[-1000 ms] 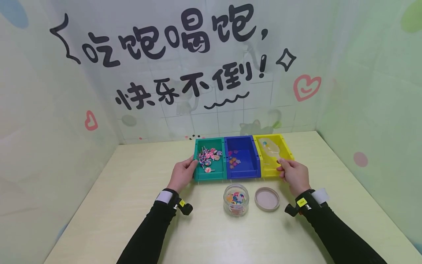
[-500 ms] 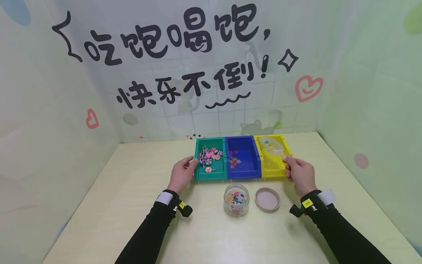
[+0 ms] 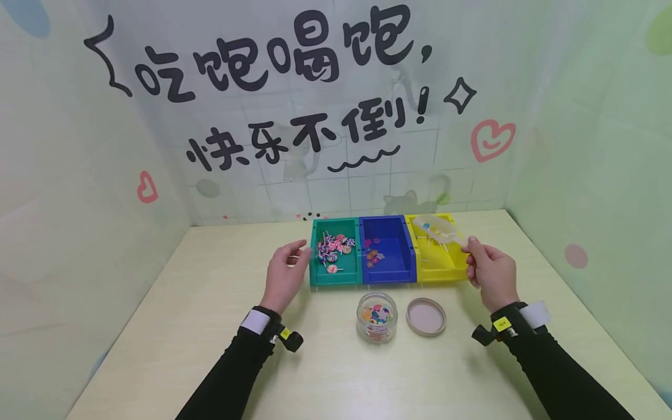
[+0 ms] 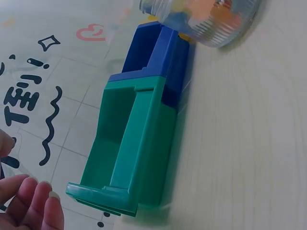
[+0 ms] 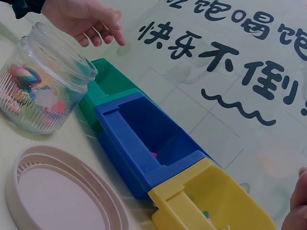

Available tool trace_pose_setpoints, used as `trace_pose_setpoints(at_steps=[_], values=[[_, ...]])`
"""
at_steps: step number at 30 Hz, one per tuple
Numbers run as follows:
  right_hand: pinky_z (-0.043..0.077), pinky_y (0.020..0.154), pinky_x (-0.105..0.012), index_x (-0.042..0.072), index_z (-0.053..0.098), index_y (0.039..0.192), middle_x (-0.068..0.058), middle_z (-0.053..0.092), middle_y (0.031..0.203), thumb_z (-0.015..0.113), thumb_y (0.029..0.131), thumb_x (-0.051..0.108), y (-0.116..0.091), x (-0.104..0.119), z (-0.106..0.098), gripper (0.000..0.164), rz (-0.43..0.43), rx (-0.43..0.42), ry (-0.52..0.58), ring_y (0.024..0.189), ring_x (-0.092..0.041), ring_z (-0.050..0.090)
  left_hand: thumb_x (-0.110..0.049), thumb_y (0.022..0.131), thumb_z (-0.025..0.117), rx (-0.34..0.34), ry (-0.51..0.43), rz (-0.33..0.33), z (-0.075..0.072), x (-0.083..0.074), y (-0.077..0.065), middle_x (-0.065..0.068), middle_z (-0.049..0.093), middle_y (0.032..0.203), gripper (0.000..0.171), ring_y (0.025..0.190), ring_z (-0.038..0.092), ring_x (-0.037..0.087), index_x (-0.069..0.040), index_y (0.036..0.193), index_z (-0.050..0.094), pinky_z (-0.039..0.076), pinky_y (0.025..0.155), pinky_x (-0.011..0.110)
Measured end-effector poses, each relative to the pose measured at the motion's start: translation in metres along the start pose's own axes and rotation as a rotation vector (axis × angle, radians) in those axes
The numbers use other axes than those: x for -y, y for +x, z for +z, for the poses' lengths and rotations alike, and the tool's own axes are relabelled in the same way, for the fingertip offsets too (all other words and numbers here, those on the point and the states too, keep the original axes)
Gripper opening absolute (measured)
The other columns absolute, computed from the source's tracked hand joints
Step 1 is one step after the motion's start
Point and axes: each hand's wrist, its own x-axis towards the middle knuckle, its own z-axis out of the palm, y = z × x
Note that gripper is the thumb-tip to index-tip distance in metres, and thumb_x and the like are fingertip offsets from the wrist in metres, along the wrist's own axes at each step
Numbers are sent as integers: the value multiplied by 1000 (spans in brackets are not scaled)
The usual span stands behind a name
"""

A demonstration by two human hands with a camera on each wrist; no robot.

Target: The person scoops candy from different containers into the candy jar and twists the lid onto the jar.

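We've moved the translucent scoop rightward, right hand pinching its handle, left hand loosely curved left of the green bin.

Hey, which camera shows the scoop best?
The head view: the scoop shows there over the yellow bin, held by the right hand. The left wrist view misses it; the right wrist view catches part of that hand at the edge, but I can't make out the scoop.

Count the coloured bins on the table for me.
3, side by side in one row: the green bin nearest the left hand, the blue bin in the middle, and the yellow bin under the clear scoop in the right hand. None looks hidden.
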Motion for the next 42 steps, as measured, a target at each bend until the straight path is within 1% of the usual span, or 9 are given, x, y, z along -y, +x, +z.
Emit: trace_pose_setpoints(at_steps=[6, 9, 18, 21, 24, 28, 33, 37, 42], values=[[47, 48, -17, 11, 79, 100, 5, 63, 76, 73, 103, 53, -5, 11, -7, 42, -26, 2, 46, 55, -11, 54, -36, 112, 66, 69, -21, 59, -1, -13, -13, 12, 65, 129, 43, 119, 63, 27, -13, 148, 68, 53, 96, 34], [48, 47, -17, 9, 80, 97, 5, 63, 73, 75, 102, 49, -7, 17, -10, 41, -31, 6, 109, 53, -11, 53, -34, 111, 67, 115, -30, 88, 0, -16, -19, 10, 66, 131, 42, 120, 65, 26, -13, 148, 69, 54, 97, 35], [48, 46, -17, 12, 81, 90, 4, 65, 71, 77, 100, 49, -18, 33, -17, 38, -39, 33, 162, 52, -12, 53, -37, 108, 71, 224, -4, 121, 8, -18, -34, 6, 69, 129, 45, 120, 68, 23, -16, 148, 69, 55, 99, 37], [47, 46, -18, 12, 80, 89, 4, 65, 70, 78, 100, 49, -22, 37, -17, 39, -46, 41, 172, 50, -11, 54, -38, 107, 72, 266, -1, 125, 12, -17, -38, 5, 69, 135, 47, 124, 68, 22, -17, 149, 68, 58, 104, 42], [47, 45, -18, 11, 80, 87, 4, 65, 68, 78, 100, 49, -26, 41, -17, 40, -53, 55, 181, 49, -12, 53, -38, 106, 75, 339, -23, 120, 16, -15, -43, 7, 67, 145, 53, 132, 67, 25, -16, 153, 64, 58, 111, 48], [45, 44, -19, 10, 79, 87, 3, 64, 68, 77, 100, 49, -31, 46, -16, 41, -66, 82, 180, 48, -12, 52, -38, 102, 80, 472, -63, 101, 22, -14, -50, 15, 60, 156, 68, 143, 61, 34, -11, 160, 55, 53, 119, 53], [45, 44, -19, 10, 77, 87, 4, 64, 68, 77, 101, 49, -37, 50, -14, 41, -74, 115, 180, 48, -12, 52, -40, 94, 89, 613, -44, 124, 33, -12, -58, 19, 55, 162, 87, 149, 56, 39, -7, 164, 48, 49, 123, 55], [45, 44, -20, 10, 77, 86, 4, 63, 68, 76, 101, 48, -41, 53, -12, 41, -71, 137, 163, 49, -12, 52, -36, 89, 93, 673, -32, 139, 41, -12, -64, 16, 56, 163, 91, 149, 56, 36, -6, 163, 48, 49, 124, 52], [44, 45, -21, 11, 75, 85, 4, 61, 67, 76, 102, 49, -45, 52, -9, 42, -62, 154, 117, 50, -12, 51, -34, 87, 96, 699, 3, 121, 48, -12, -69, 9, 58, 161, 93, 148, 58, 32, -8, 163, 49, 50, 123, 49]])
